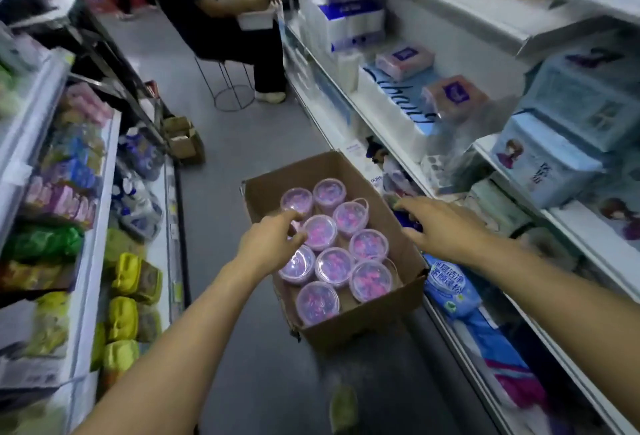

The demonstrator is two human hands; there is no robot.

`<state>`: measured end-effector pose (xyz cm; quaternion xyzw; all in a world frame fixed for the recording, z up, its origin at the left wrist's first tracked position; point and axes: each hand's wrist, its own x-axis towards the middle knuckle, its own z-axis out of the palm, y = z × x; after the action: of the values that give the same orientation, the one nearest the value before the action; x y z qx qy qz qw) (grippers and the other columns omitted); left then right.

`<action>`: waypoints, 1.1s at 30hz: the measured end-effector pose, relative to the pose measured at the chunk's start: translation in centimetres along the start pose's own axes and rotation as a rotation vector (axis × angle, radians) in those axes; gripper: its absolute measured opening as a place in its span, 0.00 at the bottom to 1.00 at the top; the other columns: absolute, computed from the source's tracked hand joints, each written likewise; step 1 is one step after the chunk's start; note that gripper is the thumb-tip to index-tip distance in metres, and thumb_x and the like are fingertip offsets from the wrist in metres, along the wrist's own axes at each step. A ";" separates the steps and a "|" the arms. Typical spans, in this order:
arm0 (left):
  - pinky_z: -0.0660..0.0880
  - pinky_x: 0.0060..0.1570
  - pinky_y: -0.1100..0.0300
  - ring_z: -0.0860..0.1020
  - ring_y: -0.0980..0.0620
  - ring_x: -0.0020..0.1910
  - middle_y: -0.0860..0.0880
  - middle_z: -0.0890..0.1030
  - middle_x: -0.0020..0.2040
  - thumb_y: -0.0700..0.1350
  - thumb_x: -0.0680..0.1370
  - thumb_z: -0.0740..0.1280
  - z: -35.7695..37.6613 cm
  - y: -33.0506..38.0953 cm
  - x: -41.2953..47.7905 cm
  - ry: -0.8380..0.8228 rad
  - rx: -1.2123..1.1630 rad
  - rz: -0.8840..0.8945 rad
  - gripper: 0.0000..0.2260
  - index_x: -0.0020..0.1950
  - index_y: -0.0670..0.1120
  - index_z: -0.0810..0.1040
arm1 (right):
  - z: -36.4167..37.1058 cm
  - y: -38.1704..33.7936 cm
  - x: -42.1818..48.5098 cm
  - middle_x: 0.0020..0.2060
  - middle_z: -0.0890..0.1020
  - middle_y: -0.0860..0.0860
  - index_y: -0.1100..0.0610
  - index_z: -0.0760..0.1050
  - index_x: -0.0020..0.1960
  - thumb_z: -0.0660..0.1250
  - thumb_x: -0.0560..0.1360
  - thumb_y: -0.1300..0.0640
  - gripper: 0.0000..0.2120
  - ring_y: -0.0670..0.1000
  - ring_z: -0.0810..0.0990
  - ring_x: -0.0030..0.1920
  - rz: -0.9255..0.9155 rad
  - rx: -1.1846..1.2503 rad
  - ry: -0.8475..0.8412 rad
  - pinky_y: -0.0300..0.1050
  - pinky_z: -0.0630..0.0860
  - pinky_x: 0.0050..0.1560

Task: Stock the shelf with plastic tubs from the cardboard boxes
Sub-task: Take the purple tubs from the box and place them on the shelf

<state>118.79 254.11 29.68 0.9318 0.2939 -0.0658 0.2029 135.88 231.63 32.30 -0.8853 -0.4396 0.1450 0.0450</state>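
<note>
An open cardboard box (398, 251) stands on the aisle floor beside the right-hand shelf (446, 199). It holds several clear plastic tubs (334, 266) filled with pink and purple pieces. My left hand (270, 244) reaches down over the box's left side, fingers apart and touching the top of one tub (320, 232); I cannot tell if it grips it. My right hand (443, 226) stretches past the box's right edge toward the low shelf, fingers spread, holding nothing that I can see.
Shelves of packaged goods line both sides of the narrow aisle. A person sits on a wire stool (230, 88) further down the aisle. Small cardboard boxes (183, 140) lie on the floor at the left shelf's foot. Blue packs (450, 289) fill the low right shelf.
</note>
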 end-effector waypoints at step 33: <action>0.75 0.57 0.48 0.76 0.40 0.56 0.43 0.71 0.61 0.49 0.74 0.69 22.4 -8.2 9.5 -0.475 -0.016 -0.401 0.16 0.59 0.47 0.71 | 25.4 6.7 14.9 0.41 0.81 0.54 0.58 0.75 0.46 0.64 0.76 0.57 0.04 0.53 0.81 0.43 0.467 0.593 -0.432 0.52 0.80 0.48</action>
<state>121.81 255.81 4.29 0.8122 0.4169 -0.3180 0.2560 141.98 238.07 3.41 -0.8590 -0.1662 0.4533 0.1703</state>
